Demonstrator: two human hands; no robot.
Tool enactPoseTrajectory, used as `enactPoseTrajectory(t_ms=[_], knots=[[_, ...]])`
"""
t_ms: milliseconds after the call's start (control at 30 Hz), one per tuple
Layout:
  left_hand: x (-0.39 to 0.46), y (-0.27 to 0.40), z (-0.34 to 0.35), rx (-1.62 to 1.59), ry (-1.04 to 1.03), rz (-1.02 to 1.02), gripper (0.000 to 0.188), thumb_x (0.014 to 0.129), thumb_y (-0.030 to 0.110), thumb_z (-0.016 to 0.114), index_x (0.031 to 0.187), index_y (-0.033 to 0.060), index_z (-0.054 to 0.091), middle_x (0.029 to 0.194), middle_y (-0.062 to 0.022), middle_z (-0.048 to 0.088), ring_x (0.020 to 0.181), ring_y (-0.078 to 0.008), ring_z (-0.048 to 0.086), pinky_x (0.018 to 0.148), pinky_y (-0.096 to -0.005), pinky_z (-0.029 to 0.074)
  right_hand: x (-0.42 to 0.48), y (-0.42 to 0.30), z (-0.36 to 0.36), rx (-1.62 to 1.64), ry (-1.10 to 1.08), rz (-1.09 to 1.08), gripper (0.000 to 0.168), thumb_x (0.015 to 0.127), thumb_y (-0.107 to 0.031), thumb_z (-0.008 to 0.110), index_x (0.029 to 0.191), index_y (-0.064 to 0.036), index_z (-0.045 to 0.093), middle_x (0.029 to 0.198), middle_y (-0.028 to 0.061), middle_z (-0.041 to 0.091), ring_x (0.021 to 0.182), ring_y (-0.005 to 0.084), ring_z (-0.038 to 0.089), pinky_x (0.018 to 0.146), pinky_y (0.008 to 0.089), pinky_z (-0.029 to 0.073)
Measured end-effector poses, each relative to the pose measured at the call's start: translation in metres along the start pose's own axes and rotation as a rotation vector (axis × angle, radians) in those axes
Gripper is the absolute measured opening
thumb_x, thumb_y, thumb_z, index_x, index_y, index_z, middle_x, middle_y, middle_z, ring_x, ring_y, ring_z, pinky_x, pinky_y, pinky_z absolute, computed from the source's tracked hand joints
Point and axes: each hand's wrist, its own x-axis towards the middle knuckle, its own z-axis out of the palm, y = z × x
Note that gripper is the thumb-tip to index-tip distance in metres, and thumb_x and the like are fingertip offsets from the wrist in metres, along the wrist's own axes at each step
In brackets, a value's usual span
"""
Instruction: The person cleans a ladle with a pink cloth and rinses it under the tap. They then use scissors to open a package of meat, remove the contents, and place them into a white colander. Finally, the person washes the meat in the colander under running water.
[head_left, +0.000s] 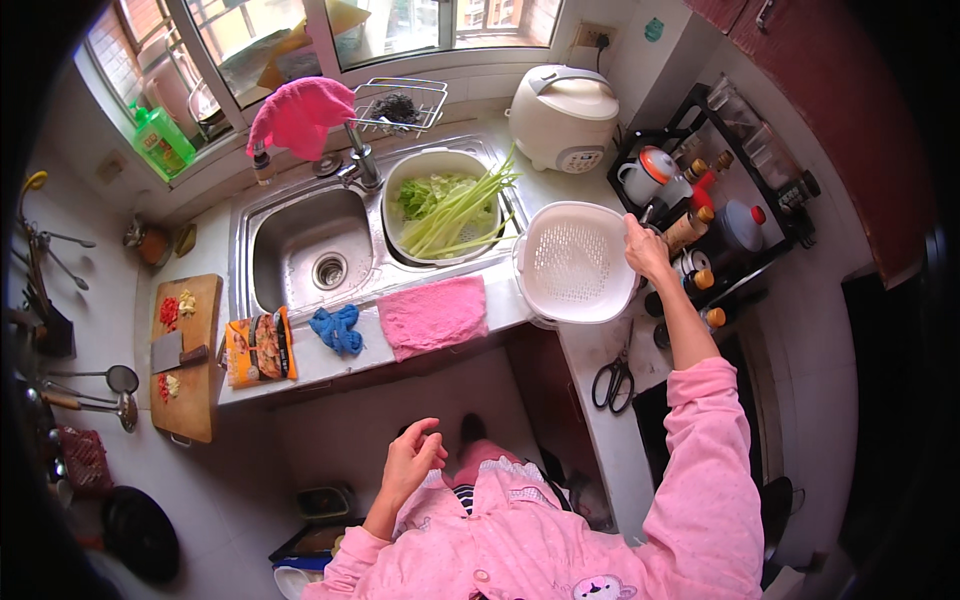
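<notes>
My right hand is at the right rim of a white plastic colander on the counter corner; its fingertips are partly hidden, so I cannot tell whether they grip it. My left hand hangs in front of my body, fingers loosely bent, holding nothing. Left of the white colander, a pale basin in the right sink bowl holds long green stalks and chopped leaves. Black-handled scissors lie on the counter below my right hand.
Around the steel sink are a pink cloth, a blue cloth, an orange food packet and a cutting board with a cleaver. A rice cooker and a rack of bottles stand at the right.
</notes>
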Motion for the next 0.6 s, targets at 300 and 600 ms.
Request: enactPoseTrajectory(t_ms=[300,600], knots=[[0.000,-0.018,-0.007,-0.021,0.099,-0.020,0.030,0.088,0.010,0.052,0.114,-0.0031,0.053,0.073,-0.0079,0.063,0.059,-0.0109,0.061,0.055,-0.0229,0.049,0.045,-0.008,0.039,-0.222,-0.082,-0.118,0.020,0.079,-0.008,0.051,0.100,-0.008,0.052,0.094,0.0229,0.062,0.090,0.0414,0.060,0.074,0.0497,0.048],[0.004,-0.025,-0.022,-0.105,0.280,0.009,0.028,0.089,0.008,0.051,0.115,-0.0032,0.052,0.076,-0.0082,0.063,0.061,-0.0106,0.060,0.055,-0.0221,0.049,0.032,-0.017,0.063,-0.115,0.042,-0.274,0.031,0.077,-0.020,0.064,0.104,-0.006,0.059,0.098,0.0181,0.062,0.089,0.0354,0.060,0.075,0.0444,0.048]])
